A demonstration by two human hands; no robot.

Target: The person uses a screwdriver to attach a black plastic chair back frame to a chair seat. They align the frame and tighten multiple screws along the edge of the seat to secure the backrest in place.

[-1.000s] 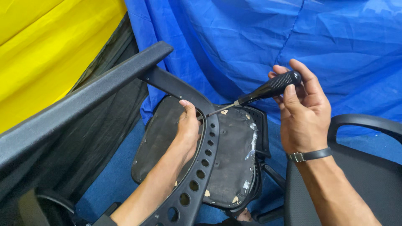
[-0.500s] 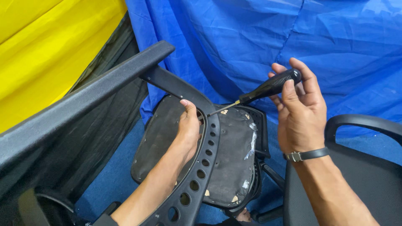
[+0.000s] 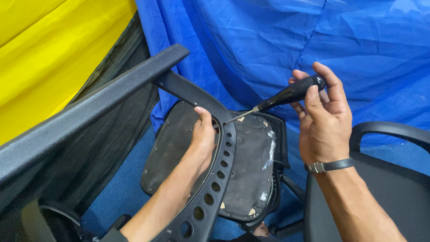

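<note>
screwdriver (image 3: pixel 286 95) in right hand (image 3: pixel 324 123), left hand (image 3: pixel 202 136) below-left

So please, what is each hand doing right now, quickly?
Left hand: closed on the curved black chair frame.
Right hand: closed around the black handle of a screwdriver.

The scene is brightly and evenly lit, with soft, diffuse light that seems to fall from above. The blue cloth (image 3: pixel 277 49) and yellow cloth (image 3: pixel 49 58) show saturated colour with gentle shading in their folds and no blown-out patches. A mild sheen lies on the screwdriver handle (image 3: pixel 293 92) and on the back of the right hand (image 3: pixel 324 121). Shadows are soft; the darkest area sits at the lower left under the black armrest (image 3: pixel 94 107). Focus is sharp in the middle, slightly softer on the near armrest. No motion blur shows.
</note>
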